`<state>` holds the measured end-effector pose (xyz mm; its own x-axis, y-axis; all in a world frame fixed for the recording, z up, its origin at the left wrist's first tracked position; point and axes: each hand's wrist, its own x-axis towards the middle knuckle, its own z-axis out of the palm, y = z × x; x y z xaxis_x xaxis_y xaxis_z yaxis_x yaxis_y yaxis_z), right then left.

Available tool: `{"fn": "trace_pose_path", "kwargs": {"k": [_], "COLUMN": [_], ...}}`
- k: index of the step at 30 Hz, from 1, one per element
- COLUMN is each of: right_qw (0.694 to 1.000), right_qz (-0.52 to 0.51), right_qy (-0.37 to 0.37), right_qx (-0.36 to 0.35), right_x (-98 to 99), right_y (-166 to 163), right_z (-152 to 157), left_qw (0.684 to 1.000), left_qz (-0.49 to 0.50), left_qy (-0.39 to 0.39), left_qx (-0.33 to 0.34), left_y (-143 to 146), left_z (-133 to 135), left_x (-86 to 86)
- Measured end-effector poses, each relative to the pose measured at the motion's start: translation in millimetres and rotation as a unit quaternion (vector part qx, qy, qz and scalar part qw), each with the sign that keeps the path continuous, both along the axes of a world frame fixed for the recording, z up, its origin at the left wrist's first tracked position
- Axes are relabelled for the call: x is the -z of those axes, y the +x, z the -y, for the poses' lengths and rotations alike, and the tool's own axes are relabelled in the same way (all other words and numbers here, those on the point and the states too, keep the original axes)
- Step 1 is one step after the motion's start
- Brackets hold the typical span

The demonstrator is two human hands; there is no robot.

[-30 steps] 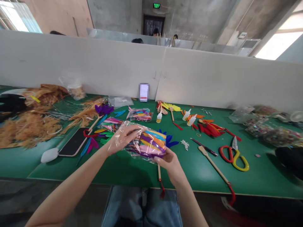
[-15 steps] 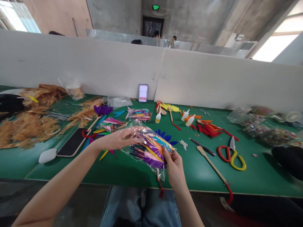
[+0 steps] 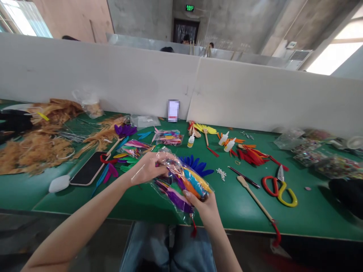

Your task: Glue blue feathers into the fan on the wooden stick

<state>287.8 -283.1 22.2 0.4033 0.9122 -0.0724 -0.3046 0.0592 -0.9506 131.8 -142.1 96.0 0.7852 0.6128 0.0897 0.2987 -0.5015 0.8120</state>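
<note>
A clear plastic bag of colourful feathers [image 3: 177, 185] is held up over the near edge of the green table. My right hand [image 3: 205, 204] grips its right end, thumb on top, and the bag is bent there. At its open left end is my left hand [image 3: 153, 166], with clear plastic over the knuckles. Its fingers are curled around the ends of the feathers inside, and the fingertips are partly hidden. Behind the bag lies a fan of blue feathers [image 3: 195, 165]. A red tassel [image 3: 194, 229] hangs below the bag at the table edge.
To the right lie white beads [image 3: 221, 173], a dark pen-like tool [image 3: 244, 176], a wooden stick [image 3: 253, 196] and scissors [image 3: 279, 189]. Glue bottles [image 3: 191, 141] stand farther back. On the left are a dark phone [image 3: 89, 169] and brown fibres [image 3: 31, 155]. A white partition [image 3: 113, 79] closes the back.
My left hand has moved deeper into the bag's opening, and its fingers have curled. The bag has bent and bunched up in my right hand. The view has shifted slightly.
</note>
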Motion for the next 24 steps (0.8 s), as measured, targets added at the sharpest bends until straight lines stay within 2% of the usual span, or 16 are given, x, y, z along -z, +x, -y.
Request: {"fn": "trace_pose_path", "kwargs": {"k": [6,14,18,21,24], "right_qw": [0.999,0.996,0.995,0.995,0.996], "right_qz": [0.009,-0.008,0.012,0.025,0.029], "right_qy": [0.017,-0.017,-0.026,-0.019,-0.005], "right_qx": [0.048,0.084,0.091,0.094,0.080], "right_x": [1.8,1.8,3.7,4.8,6.4], "right_y": [3.0,1.6,1.7,2.1,2.1], "right_z": [2.4,6.5,8.8,9.7,9.9], "left_qw": [0.996,0.989,0.985,0.986,0.990], "left_qz": [0.054,-0.030,-0.004,0.010,0.021], "left_qy": [0.048,0.109,0.131,0.118,0.108], "left_qx": [0.053,0.094,0.108,0.117,0.090], "left_y": [-16.7,-21.3,-15.1,-10.0,-5.8], "left_z": [1.6,8.7,10.5,9.7,7.7], "left_x": [-12.3,-25.4,-22.5,-15.7,-9.1]}}
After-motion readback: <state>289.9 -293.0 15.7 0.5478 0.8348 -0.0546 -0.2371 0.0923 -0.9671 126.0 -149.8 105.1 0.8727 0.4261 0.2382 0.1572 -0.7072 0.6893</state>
